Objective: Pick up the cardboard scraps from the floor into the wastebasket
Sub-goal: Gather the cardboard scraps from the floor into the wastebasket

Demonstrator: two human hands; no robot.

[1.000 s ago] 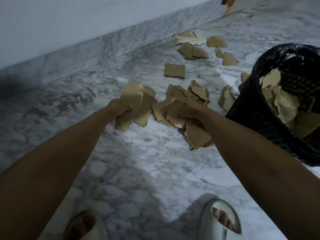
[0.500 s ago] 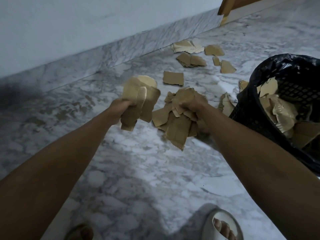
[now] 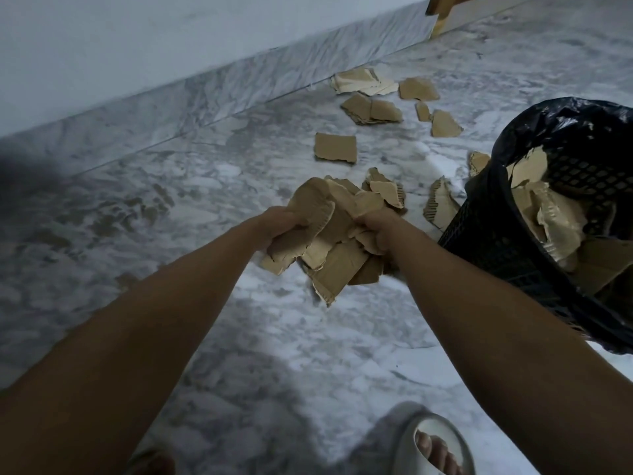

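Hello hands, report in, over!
Left hand and right hand both grip torn brown cardboard scraps. Black mesh wastebasket right, part-filled. More scraps on floor. Path clear.

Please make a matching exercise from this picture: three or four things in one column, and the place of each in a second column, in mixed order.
Things:
1. black mesh wastebasket
2. left hand
3. single flat rectangular brown cardboard scrap
4. grey slipper

Places:
A. alone on the marble floor, beyond both hands
B. at the bottom edge, on a foot
C. at the right, lined with a black bag
D. gripping a bundle of cardboard scraps

Pairs: 1-C, 2-D, 3-A, 4-B
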